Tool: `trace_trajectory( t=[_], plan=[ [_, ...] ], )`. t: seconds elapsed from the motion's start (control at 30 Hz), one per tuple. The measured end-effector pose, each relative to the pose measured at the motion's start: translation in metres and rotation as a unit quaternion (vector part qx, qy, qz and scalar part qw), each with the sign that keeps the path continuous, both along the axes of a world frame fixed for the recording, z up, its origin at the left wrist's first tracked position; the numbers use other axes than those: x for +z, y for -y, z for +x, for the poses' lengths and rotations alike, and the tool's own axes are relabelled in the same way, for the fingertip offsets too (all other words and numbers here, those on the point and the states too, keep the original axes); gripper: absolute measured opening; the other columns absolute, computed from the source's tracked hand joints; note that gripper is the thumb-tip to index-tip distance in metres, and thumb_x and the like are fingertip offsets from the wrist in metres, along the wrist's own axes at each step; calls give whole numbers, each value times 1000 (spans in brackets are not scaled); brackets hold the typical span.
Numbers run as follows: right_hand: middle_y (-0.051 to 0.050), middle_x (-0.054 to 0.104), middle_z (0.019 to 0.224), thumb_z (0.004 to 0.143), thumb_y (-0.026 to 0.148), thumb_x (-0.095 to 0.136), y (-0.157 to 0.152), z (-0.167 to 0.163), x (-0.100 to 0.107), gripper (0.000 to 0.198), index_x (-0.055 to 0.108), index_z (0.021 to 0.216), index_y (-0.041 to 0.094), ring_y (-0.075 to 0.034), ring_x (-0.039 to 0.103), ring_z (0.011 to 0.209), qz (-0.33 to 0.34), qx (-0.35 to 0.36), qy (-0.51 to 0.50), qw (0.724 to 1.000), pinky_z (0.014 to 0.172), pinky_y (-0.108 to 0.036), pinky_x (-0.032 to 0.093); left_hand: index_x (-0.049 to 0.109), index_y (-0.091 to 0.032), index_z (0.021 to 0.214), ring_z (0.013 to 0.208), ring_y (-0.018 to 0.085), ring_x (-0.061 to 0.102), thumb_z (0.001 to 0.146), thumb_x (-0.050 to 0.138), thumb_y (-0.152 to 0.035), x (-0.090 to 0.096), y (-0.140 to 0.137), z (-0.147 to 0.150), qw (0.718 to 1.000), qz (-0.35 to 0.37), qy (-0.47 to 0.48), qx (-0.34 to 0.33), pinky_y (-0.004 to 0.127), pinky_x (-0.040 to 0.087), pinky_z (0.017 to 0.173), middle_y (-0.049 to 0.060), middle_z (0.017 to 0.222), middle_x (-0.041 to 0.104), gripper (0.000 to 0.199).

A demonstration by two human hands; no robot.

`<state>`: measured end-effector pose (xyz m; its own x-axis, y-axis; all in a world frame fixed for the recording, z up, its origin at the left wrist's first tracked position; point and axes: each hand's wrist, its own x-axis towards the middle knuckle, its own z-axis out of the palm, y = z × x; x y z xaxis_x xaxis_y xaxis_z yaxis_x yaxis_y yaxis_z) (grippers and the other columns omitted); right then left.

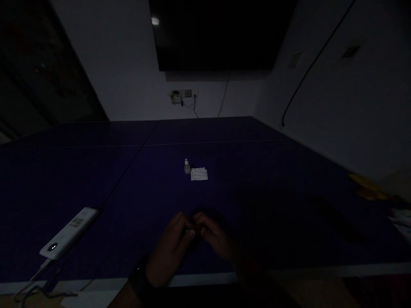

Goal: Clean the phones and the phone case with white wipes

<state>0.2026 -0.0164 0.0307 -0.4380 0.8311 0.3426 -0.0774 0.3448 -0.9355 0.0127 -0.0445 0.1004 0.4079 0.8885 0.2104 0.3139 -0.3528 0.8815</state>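
Observation:
My left hand (170,246), with a dark watch (139,276) on its wrist, is closed near the front of the dark blue table (154,188). Close against it is my right hand (216,239), its fingers bent inward too. Between the fingertips of both hands is a small dark thing (197,228), too dim to name. Beyond the hands stand a small clear bottle (187,168) with a white cap and, beside it, a folded white tissue (199,174) lying flat.
At the left lies a white power bank (69,233) with a cable (32,280) running off the front edge. Yellow cloth-like material (369,187) lies at the far right. A large dark screen (221,34) hangs on the wall above sockets (184,95). The room is very dim.

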Motion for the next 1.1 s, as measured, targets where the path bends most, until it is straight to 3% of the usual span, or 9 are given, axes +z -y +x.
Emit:
trace_trajectory(
  t=[0.23,0.53,0.63,0.77,0.93,1.1],
  plan=[
    [-3,59,94,97,72,38,-3,-2,16,52,62,95,26,-21,58,90,4,-3,31,1000,85,-34,48,56,-21,88,87,21,55,104,45,-46,-6,2,4,999,5,31,32,33,43,82,4,90,59,31],
    [-3,60,90,102,61,37,-7,-8,9,47,64,91,24,-19,59,84,29,-41,34,998,79,-32,50,55,-21,85,83,21,55,101,47,-50,-11,8,11,993,-22,84,78,33,44,80,3,86,58,34],
    [-3,61,93,106,51,34,1,-20,3,39,60,95,25,-19,60,89,52,-133,30,989,84,-34,50,54,-22,86,83,21,54,101,46,-52,-7,8,14,990,-26,83,110,34,44,79,3,86,58,35],
    [-8,57,112,105,39,38,19,-38,-11,19,49,115,26,-21,60,101,127,-310,9,942,86,-37,52,53,-22,85,82,21,53,99,46,-52,-3,3,19,988,-44,64,135,34,44,77,3,87,58,34],
    [-17,50,134,95,38,56,30,-48,-15,54,39,143,21,-32,53,123,218,-338,112,909,100,-51,49,49,-23,83,77,21,52,99,43,-51,1,-2,20,984,-48,21,172,33,44,71,2,83,56,34],
    [-18,48,142,85,37,68,26,-41,-3,76,34,151,20,-35,51,130,226,-293,143,918,105,-51,49,51,-23,85,77,20,55,100,39,-50,10,-8,15,986,-37,-34,161,33,43,70,2,84,58,33]
  ],
)
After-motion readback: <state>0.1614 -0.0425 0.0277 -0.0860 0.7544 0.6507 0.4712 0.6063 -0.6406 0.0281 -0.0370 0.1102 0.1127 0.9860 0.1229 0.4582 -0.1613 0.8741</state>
